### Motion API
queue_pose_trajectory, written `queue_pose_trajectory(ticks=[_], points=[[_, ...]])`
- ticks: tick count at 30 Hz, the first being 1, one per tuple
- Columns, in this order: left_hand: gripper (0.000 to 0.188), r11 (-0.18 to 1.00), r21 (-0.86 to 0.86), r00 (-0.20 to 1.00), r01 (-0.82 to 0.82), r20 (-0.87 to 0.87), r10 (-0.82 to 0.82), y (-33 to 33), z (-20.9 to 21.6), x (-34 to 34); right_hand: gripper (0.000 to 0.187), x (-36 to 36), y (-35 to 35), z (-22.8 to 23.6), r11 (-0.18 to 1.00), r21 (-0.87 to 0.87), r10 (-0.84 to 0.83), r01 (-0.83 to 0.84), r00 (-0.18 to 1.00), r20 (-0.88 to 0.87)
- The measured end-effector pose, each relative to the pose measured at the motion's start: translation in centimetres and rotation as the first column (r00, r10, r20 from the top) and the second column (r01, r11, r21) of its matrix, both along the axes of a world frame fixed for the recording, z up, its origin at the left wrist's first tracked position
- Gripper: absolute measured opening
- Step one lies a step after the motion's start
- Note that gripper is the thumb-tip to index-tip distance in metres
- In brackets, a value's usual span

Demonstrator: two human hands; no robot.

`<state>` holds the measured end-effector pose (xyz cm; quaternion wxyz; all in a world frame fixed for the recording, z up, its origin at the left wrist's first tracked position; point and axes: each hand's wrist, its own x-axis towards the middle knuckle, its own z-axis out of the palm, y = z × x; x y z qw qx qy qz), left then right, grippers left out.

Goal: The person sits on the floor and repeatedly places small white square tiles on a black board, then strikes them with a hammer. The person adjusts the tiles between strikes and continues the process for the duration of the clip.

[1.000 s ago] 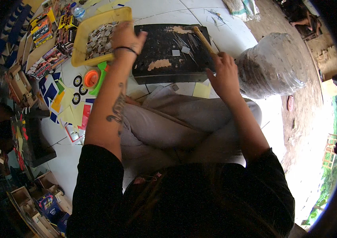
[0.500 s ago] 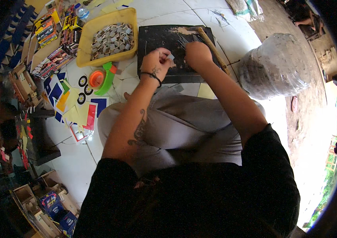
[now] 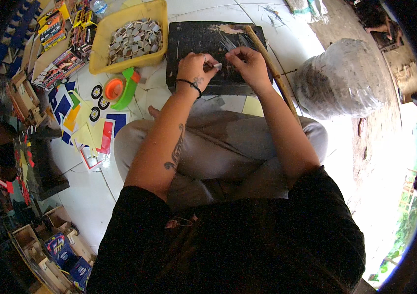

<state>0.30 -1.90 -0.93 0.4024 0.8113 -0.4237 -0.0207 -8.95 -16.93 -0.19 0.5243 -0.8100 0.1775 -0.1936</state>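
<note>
A small pale piece (image 3: 217,65) sits pinched between both hands over the black work board (image 3: 189,39), at 12 o'clock from the person's crossed legs. The left hand (image 3: 195,70) has its fingers curled tight on the piece; the right hand (image 3: 248,66) closes its fingertips on the other end. A wooden stick (image 3: 272,68) runs along the board's right edge, at 1 o'clock. At 11 o'clock stands a yellow tray (image 3: 101,41) of small grey squares, with an orange-and-green tape dispenser (image 3: 120,89) below it. Coloured paper cut-outs (image 3: 91,132) lie at 9 o'clock. A clear plastic bag (image 3: 343,78) bulges at 2 o'clock. All rests on white floor tiles (image 3: 88,196).
</note>
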Motion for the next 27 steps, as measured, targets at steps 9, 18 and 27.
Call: queue_pose_trajectory(ticks=[9,18,27], points=[[0.019,1.0,-0.003,1.0,0.011,0.01,-0.011,-0.1,-0.3,0.3,0.012,0.2,1.6,1.3,0.969,-0.246,0.0,0.021,0.996,0.086],[0.012,0.996,0.09,1.0,-0.026,-0.014,0.027,-0.1,0.1,0.0,0.008,0.1,2.0,1.9,0.948,-0.317,0.042,-0.021,0.997,0.061],[0.013,0.979,-0.199,0.999,0.043,-0.011,-0.046,-0.3,0.1,-0.2,0.014,-0.1,2.7,3.1,0.888,-0.456,0.073,-0.062,0.997,0.007]])
